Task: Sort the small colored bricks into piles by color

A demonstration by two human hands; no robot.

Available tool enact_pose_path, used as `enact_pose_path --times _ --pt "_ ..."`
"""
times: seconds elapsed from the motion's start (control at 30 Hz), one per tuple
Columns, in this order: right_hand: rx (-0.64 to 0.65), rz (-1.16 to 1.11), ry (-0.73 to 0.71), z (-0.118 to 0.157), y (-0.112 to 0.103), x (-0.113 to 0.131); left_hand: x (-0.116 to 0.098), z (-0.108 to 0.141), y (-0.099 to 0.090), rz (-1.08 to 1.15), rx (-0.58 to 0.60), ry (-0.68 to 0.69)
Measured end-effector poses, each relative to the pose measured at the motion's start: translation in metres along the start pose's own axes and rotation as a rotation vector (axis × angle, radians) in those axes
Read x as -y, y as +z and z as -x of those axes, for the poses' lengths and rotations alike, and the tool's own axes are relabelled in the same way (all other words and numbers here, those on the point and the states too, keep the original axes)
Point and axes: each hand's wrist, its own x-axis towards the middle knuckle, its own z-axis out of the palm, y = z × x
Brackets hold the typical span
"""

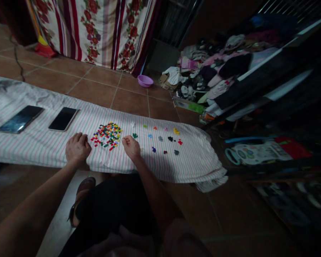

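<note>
Brown-tiled floor (pixel 91 89), dimly lit; beyond the far edge of the tabletop (pixel 195 166), a patterned curtain (pixel 89 28), a purple basin (pixel 145 81) and, past the far right corner, a heap of clothes (pixel 214 67).

Covering: striped cloth (pixel 42 151), overhanging the near edge.

Toward the left end: one larger dark-screened device (pixel 20 120), one smaller dark-screened device (pixel 63 119), apart, both flat.

Midway along: one mixed pile (pixel 107 134) of small coloured pieces, spread loosely between the two hands.

From the pile toward the right end: small groups, mostly of single colours, in rough rows. Noted: white group (pixel 133 125), lime group (pixel 144 126), orange group (pixel 155 128), yellow group (pixel 176 130), dark green group (pixel 134 135), black group (pixel 170 139), red group (pixel 179 141).

Left hand (pixel 79 147): fingers curled, palm down, near edge side, just beside the pile; grip could not be told. Right hand (pixel 130 145): thumb and fingertips drawn together at the pile's right side; any piece between them could not be made out.

Step, as judged: sorting by colour, partly done. Next move appeared to call for a fine pinch and placement beside a matching colour.
</note>
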Motion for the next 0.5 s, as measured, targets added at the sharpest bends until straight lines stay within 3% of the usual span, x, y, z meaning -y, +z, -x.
enact_pose_path --times 0.23,0.5 --pt "-0.112 -0.107 -0.031 0.004 -0.031 -0.032 -0.004 -0.001 -0.006 -0.039 0.036 0.017" --pt "-0.280 -0.043 0.118 0.007 -0.098 -0.086 -0.004 0.000 -0.005 -0.036 -0.017 0.024"
